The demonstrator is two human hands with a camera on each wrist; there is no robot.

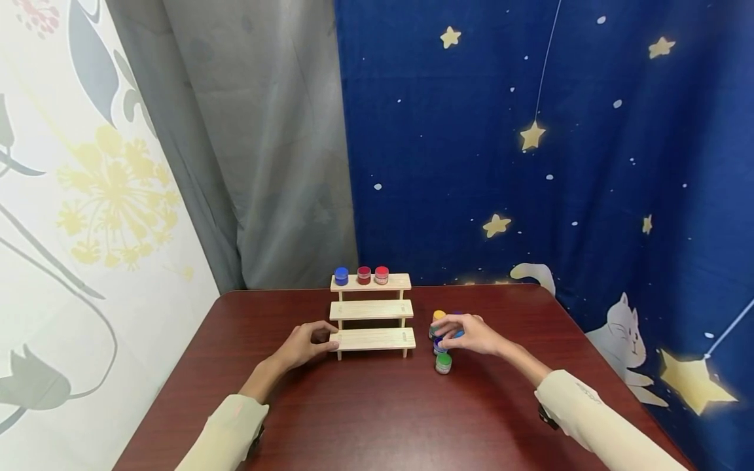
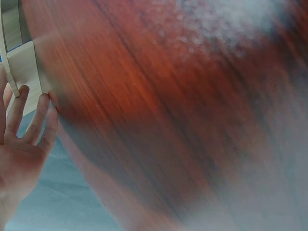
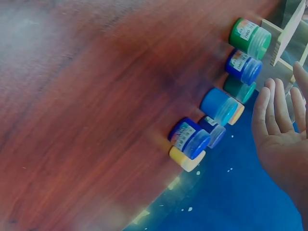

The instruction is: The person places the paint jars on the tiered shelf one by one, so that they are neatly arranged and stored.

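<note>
A: While the head view is up, where are the hands?

B: Low in the middle of the frame. The left hand rests on the left end of the rack, fingers curled lightly round the end of its lowest step, seemingly to steady it. The right hand hovers over the jars just right of the rack, fingers loosely bent above them; I cannot tell from here whether it pinches 1.

A: And the rack's load?

B: 3 jars on the top step, upper middle of the table: a blue jar and 2 red jars. The lower 2 steps are bare.

A: Left wrist view?

B: Mostly blurred tabletop. At the left edge the left hand's fingers lie straight and slightly spread, tips against the pale wood of the rack. That reads as bracing, not gripping.

A: Right wrist view?

B: The jars run in a loose diagonal line from upper right toward the centre: a green jar at top, blue ones below it, a yellow-capped jar lowest. The right hand is at the right edge, palm open, fingers straight and close together, near the jars but touching none. The rack's leg shows in the upper right corner.
</note>
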